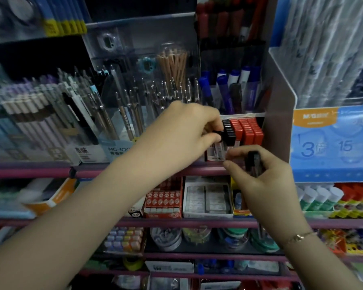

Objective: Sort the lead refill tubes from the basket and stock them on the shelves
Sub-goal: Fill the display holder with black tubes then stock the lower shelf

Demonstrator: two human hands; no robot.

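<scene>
Ana: Head view puts the left hand just above centre, fingers and thumb pinched on a black-capped tube at the left end of the row.

Ben: And that row?

Ana: Black-capped tubes stand beside red-capped tubes in a box on the shelf, at about one o'clock from centre.

Ben: What about the right hand?

Ana: At about four o'clock, just below the row. Its fingers are curled round another black-capped tube, held upright, while the fingertips reach toward the tubes' clear lower ends.

Ben: Anything nearby?

Ana: Blue markers at twelve o'clock, above the tubes; erasers on the next shelf down, at six.
</scene>
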